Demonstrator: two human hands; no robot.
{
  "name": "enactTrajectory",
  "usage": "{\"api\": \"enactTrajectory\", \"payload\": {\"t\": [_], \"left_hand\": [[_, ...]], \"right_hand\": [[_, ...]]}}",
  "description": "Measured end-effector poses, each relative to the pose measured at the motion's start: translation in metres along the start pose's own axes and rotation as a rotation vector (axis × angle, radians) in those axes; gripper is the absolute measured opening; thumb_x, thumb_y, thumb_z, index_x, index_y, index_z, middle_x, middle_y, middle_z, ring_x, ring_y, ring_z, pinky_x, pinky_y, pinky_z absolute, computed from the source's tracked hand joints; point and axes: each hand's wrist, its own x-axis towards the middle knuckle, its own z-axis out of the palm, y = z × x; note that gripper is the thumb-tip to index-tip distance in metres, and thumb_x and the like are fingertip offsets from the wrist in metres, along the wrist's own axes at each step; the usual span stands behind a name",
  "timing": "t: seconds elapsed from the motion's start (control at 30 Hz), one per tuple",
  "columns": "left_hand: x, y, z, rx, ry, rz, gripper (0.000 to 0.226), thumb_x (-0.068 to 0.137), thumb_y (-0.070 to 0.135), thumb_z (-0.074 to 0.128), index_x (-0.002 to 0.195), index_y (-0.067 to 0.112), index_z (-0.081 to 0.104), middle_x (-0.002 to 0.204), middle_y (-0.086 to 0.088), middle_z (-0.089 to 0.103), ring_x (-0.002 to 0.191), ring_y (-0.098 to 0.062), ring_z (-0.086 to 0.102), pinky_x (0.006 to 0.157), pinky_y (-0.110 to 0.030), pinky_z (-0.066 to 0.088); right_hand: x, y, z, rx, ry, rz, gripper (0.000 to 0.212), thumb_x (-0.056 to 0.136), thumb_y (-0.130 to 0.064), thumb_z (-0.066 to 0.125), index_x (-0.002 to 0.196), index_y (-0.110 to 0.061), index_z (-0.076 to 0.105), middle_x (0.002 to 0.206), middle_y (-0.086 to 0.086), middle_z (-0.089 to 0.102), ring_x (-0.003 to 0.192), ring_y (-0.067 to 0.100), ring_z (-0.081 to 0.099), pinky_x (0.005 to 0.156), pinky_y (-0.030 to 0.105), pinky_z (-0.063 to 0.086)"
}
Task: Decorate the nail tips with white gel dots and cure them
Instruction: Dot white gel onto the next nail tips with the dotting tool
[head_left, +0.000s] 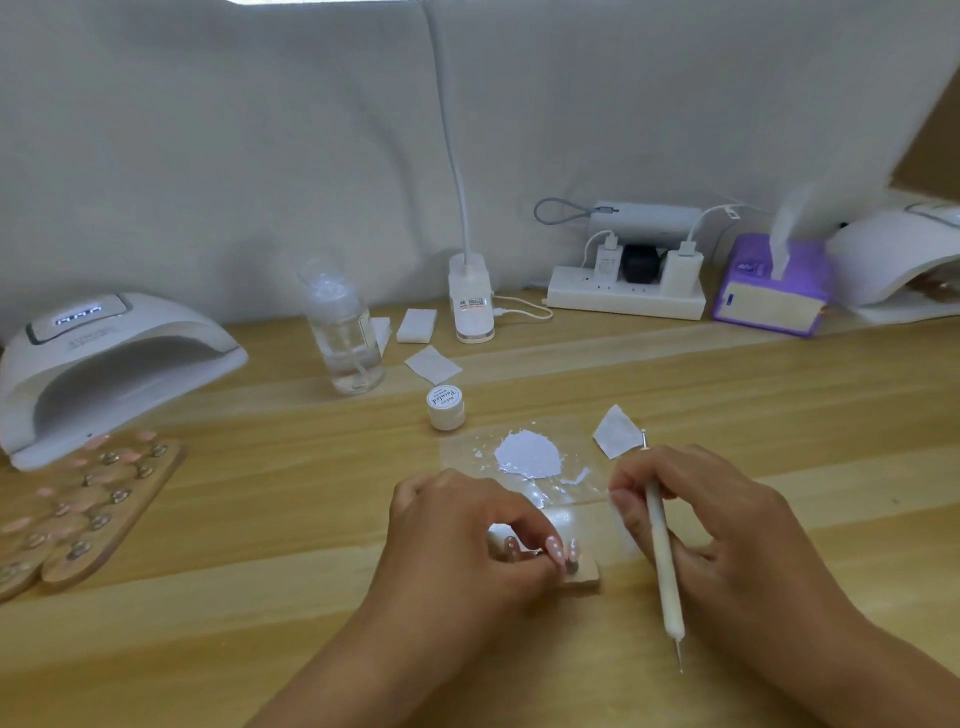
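Broadly, a pale, softly creased fabric backdrop (208, 130) closes off the far side, and below it runs a smooth light-wood table (260, 649) with long straight grain. At far left sits a glossy white curing lamp (104, 364), dome-shaped with an arched opening and a lit display on top. Just in front of it lie rounded wooden boards (88, 519) studded with metal discs and pink tips. Along the back stand a white power strip (623, 301) with chargers plugged in, a purple box (769, 291), a clear plastic bottle (345, 332) and the white base of a gooseneck light (471, 301).

Near the table's front edge, the left hand (457, 545) curls its fingers and pinches a small wooden holder (584, 574). The right hand (727, 519), just beside it, grips a slim white dotting tool (662, 556) that has a fine metal point at each end. Between and beyond the hands lies a shiny transparent sheet (587, 519) carrying a splattered puddle of white gel (530, 454). A small round white jar (445, 408) stands behind it, and a crumpled wipe (615, 431) lies to its right.

The nail tips (555, 548) stand on the holder under the left fingers: pink, glossy, with white dots
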Motion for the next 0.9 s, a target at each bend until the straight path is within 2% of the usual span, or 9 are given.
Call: {"api": "enactTrajectory", "payload": {"t": [0.13, 0.27, 0.43, 0.5, 0.6, 0.67, 0.73, 0.8, 0.9], "left_hand": [[0.001, -0.003, 0.002, 0.039, -0.003, -0.005, 0.022, 0.06, 0.058, 0.06, 0.082, 0.057, 0.064, 0.085, 0.028, 0.064, 0.096, 0.006, 0.05, 0.091, -0.024, 0.029], [0.002, -0.008, 0.004, 0.082, -0.014, 0.004, 0.023, 0.058, 0.063, 0.051, 0.077, 0.059, 0.063, 0.089, 0.031, 0.062, 0.095, 0.004, 0.05, 0.089, -0.021, 0.026], [0.003, -0.008, 0.005, 0.17, -0.014, -0.003, 0.003, 0.061, 0.061, 0.057, 0.062, 0.058, 0.057, 0.084, 0.028, 0.062, 0.099, 0.01, 0.044, 0.09, -0.012, 0.017], [0.003, -0.006, 0.001, 0.224, -0.06, 0.011, 0.009, 0.064, 0.062, 0.063, 0.07, 0.057, 0.058, 0.086, 0.028, 0.059, 0.101, 0.011, 0.038, 0.089, -0.012, 0.014], [0.005, -0.008, -0.012, 0.323, -0.193, 0.026, 0.039, 0.067, 0.062, 0.071, 0.104, 0.053, 0.059, 0.103, 0.028, 0.048, 0.099, 0.007, 0.027, 0.086, -0.013, 0.012], [0.006, -0.01, -0.023, 0.338, -0.255, 0.019, 0.052, 0.064, 0.062, 0.07, 0.113, 0.053, 0.054, 0.108, 0.028, 0.043, 0.102, 0.005, 0.024, 0.083, -0.01, 0.013], [0.004, -0.011, -0.031, 0.331, -0.259, 0.023, 0.048, 0.064, 0.059, 0.071, 0.108, 0.051, 0.055, 0.109, 0.027, 0.043, 0.103, 0.005, 0.026, 0.083, -0.008, 0.013], [0.002, -0.011, -0.032, 0.307, -0.24, 0.03, 0.034, 0.066, 0.053, 0.074, 0.098, 0.046, 0.061, 0.106, 0.024, 0.047, 0.105, 0.003, 0.031, 0.089, -0.005, 0.015], [-0.002, -0.01, -0.027, 0.275, -0.224, 0.046, 0.02, 0.07, 0.048, 0.075, 0.086, 0.043, 0.065, 0.101, 0.022, 0.05, 0.103, 0.003, 0.037, 0.092, -0.007, 0.016]], "right_hand": [[0.001, 0.0, 0.0, -0.01, -0.004, 0.002, 0.029, 0.079, 0.0, 0.078, 0.083, -0.024, 0.063, 0.082, -0.02, 0.055, 0.084, 0.003, 0.054, 0.063, 0.005, 0.039], [0.0, -0.001, 0.0, -0.022, -0.009, 0.007, 0.028, 0.08, 0.0, 0.078, 0.083, -0.024, 0.064, 0.08, -0.02, 0.056, 0.084, 0.003, 0.054, 0.062, 0.007, 0.04], [0.0, 0.001, 0.0, -0.033, -0.012, 0.007, 0.027, 0.081, -0.002, 0.078, 0.083, -0.025, 0.062, 0.08, -0.018, 0.056, 0.083, 0.004, 0.053, 0.059, 0.01, 0.042], [0.001, 0.001, 0.0, -0.035, -0.005, 0.0, 0.025, 0.081, -0.003, 0.077, 0.084, -0.023, 0.063, 0.079, -0.017, 0.057, 0.081, 0.005, 0.053, 0.063, 0.012, 0.042], [0.001, 0.002, 0.0, -0.053, -0.015, -0.003, 0.024, 0.081, -0.002, 0.077, 0.084, -0.021, 0.063, 0.079, -0.017, 0.057, 0.081, 0.004, 0.052, 0.068, 0.013, 0.041], [0.001, 0.004, 0.0, -0.067, -0.039, 0.011, 0.022, 0.082, -0.003, 0.075, 0.083, -0.021, 0.063, 0.078, -0.016, 0.057, 0.081, 0.005, 0.051, 0.066, 0.013, 0.041], [0.001, 0.005, 0.001, -0.085, -0.073, 0.029, 0.021, 0.082, -0.003, 0.074, 0.082, -0.02, 0.062, 0.075, -0.013, 0.057, 0.079, 0.009, 0.05, 0.069, 0.016, 0.04], [0.002, 0.007, 0.003, -0.091, -0.105, 0.069, 0.02, 0.084, -0.005, 0.072, 0.081, -0.022, 0.061, 0.072, -0.012, 0.056, 0.077, 0.012, 0.049, 0.068, 0.016, 0.039], [0.002, 0.008, 0.004, -0.093, -0.125, 0.1, 0.019, 0.084, -0.006, 0.072, 0.081, -0.022, 0.062, 0.072, -0.011, 0.056, 0.074, 0.011, 0.051, 0.065, 0.018, 0.039]]}}
